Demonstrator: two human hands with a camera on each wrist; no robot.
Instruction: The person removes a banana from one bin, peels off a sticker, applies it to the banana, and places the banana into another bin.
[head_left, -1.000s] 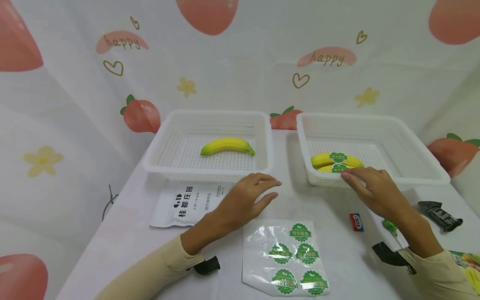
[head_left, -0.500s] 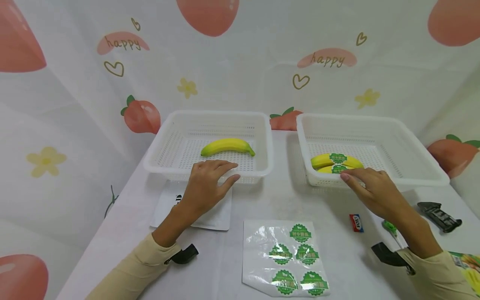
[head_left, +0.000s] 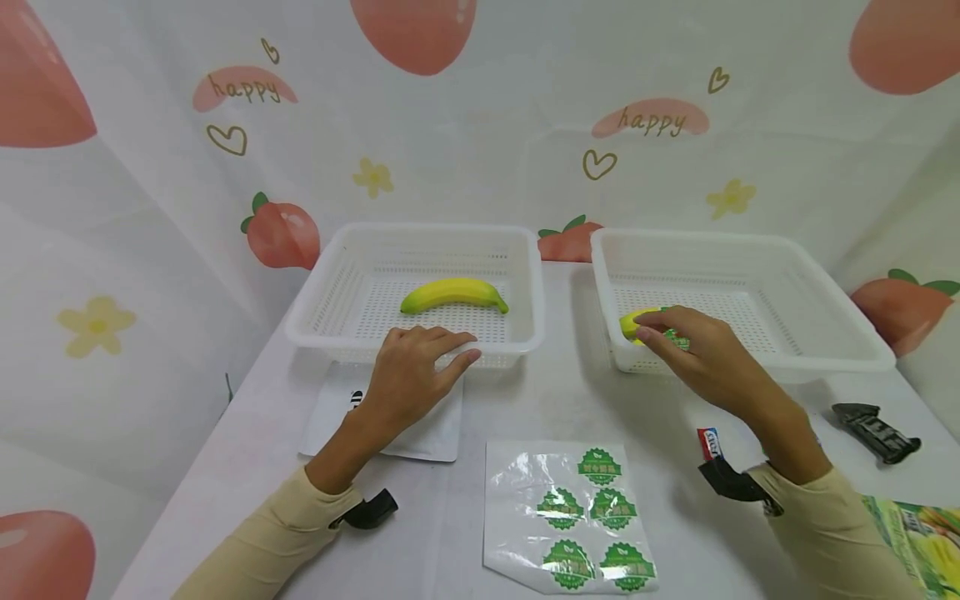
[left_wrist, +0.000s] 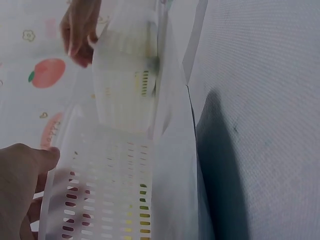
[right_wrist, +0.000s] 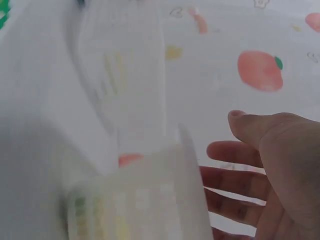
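Note:
Two white perforated baskets stand side by side. The left basket [head_left: 315,321] holds one bare yellow banana [head_left: 453,293]. My left hand [head_left: 450,346] rests with relaxed fingers on that basket's front rim; the left wrist view shows the hand [left_wrist: 22,190] against the wall. My right hand [head_left: 660,333] reaches over the front rim of the right basket [head_left: 825,333] and lies on the stickered bananas [head_left: 633,321], hiding most of them. A bit of green sticker shows under the fingers. The right wrist view shows the fingers [right_wrist: 235,152] straight and spread.
A sheet of green round stickers [head_left: 592,517] lies on the table near me, between my arms. A white printed pouch [head_left: 405,425] sits under my left wrist. A small red item [head_left: 708,440], a black tool [head_left: 873,429] and a colourful packet [head_left: 915,533] lie at the right.
My left hand went from the table's middle to the left basket's front rim and stopped there. My right hand moved left and into the right basket, covering the bananas.

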